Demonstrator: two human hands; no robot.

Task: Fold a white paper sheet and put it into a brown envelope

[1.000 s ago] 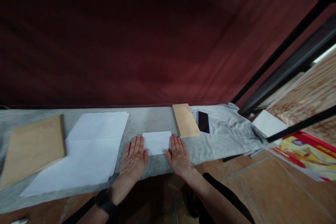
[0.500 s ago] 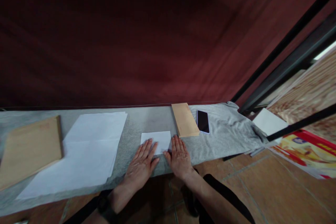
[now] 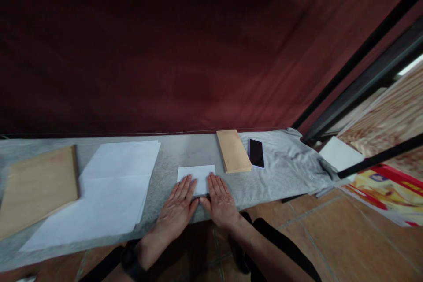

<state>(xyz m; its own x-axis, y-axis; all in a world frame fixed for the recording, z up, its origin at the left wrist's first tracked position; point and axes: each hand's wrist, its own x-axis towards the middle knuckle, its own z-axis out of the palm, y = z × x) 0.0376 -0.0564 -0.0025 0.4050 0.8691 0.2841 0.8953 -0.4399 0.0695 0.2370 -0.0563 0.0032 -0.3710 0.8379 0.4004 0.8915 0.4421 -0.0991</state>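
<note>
A small white folded sheet of paper (image 3: 197, 172) lies flat on the grey cloth, near its front edge. My left hand (image 3: 177, 205) rests palm down over the paper's left part, fingers stretched out and thumb apart. On its right part lies my right hand (image 3: 220, 200), also flat with fingers extended. The two thumb tips are close together at the paper's near edge. Both hands press on the sheet without gripping it, and their palms hide its lower corners.
Brown envelopes (image 3: 234, 152) are stacked right of the paper, beside a phone (image 3: 256, 153). Large white sheets (image 3: 112, 198) lie to the left, partly under a thick brown packet (image 3: 39, 189). The grey cloth (image 3: 284, 163) covers the narrow table; a dark red curtain (image 3: 185, 75) hangs behind.
My right hand has slid left, from the paper's right edge onto the paper, bringing its thumb nearer my left thumb. My left hand has hardly moved.
</note>
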